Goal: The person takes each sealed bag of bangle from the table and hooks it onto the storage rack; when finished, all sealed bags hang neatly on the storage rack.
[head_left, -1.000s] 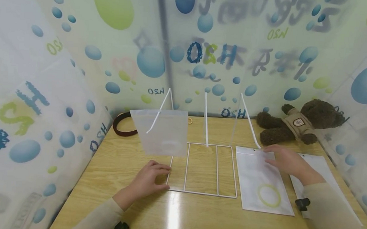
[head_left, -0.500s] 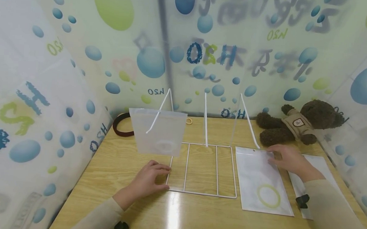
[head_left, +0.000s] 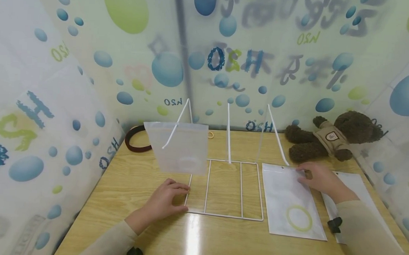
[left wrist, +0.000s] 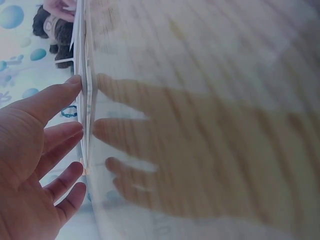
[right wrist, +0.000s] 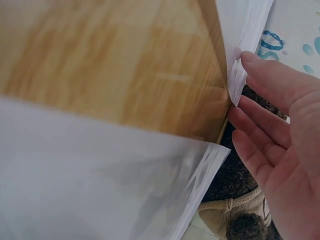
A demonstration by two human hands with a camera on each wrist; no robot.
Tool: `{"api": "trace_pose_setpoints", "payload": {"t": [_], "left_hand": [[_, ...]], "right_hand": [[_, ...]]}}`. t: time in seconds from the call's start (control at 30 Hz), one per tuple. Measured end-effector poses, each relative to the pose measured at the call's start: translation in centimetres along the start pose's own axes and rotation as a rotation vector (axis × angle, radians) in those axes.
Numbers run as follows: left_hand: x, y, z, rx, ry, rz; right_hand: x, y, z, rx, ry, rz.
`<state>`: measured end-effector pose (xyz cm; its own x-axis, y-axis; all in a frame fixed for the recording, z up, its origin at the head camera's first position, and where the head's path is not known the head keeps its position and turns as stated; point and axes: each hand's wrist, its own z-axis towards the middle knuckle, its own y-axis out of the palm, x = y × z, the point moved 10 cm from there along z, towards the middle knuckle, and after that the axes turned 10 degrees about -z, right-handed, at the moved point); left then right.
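Observation:
A white wire rack point(head_left: 241, 197) with three raised hook arms stands on the table. On its left hook arm point(head_left: 171, 135) hangs a translucent white bag point(head_left: 179, 157), a faint ring showing low in it. My left hand point(head_left: 161, 200) rests at the rack's front left corner, thumb and fingertips touching the base wire, fingers relaxed. To the right of the rack lies a white zip bag point(head_left: 283, 195) with a yellow ring point(head_left: 299, 218) showing in it. My right hand point(head_left: 320, 180) pinches this bag's far right corner between thumb and fingers; in the right wrist view that corner point(right wrist: 237, 85) curls up.
Another white bag point(head_left: 356, 187) lies at far right, partly under my right forearm. A brown teddy bear point(head_left: 331, 137) lies at the back right. A dark brown ring-shaped band point(head_left: 136, 148) and a small orange ring point(head_left: 210, 135) lie behind the rack. Patterned curtains point(head_left: 242, 38) enclose the table.
The hanging bag sways slightly left and back. My right hand shifts a little to the right along the bag's far edge; my left hand stays in place.

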<state>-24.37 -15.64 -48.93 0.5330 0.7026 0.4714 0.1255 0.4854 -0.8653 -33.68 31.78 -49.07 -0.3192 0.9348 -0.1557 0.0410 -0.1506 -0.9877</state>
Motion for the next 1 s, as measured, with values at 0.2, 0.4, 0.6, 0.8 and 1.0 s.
{"api": "trace_pose_setpoints", "payload": {"t": [0.2,0.4,0.6,0.8,1.0], "left_hand": [[0.0,-0.1,-0.1,0.003,-0.002,0.007],[0.0,0.0,-0.1,0.0,-0.007,0.007],[0.1,0.0,-0.1,-0.002,-0.006,0.016],[0.1,0.0,-0.1,0.008,0.01,0.028],[0.3,-0.1,-0.1,0.036,0.043,0.032]], "right_hand": [[0.3,0.2,0.2,0.005,0.024,0.012],[0.7,-0.2,0.1,0.031,0.038,0.027],[0.7,-0.8,-0.3,0.066,0.051,0.052],[1.0,-1.7,-0.7,0.127,0.047,0.096],[1.2,-1.8,-0.9,0.107,0.056,0.12]]}}
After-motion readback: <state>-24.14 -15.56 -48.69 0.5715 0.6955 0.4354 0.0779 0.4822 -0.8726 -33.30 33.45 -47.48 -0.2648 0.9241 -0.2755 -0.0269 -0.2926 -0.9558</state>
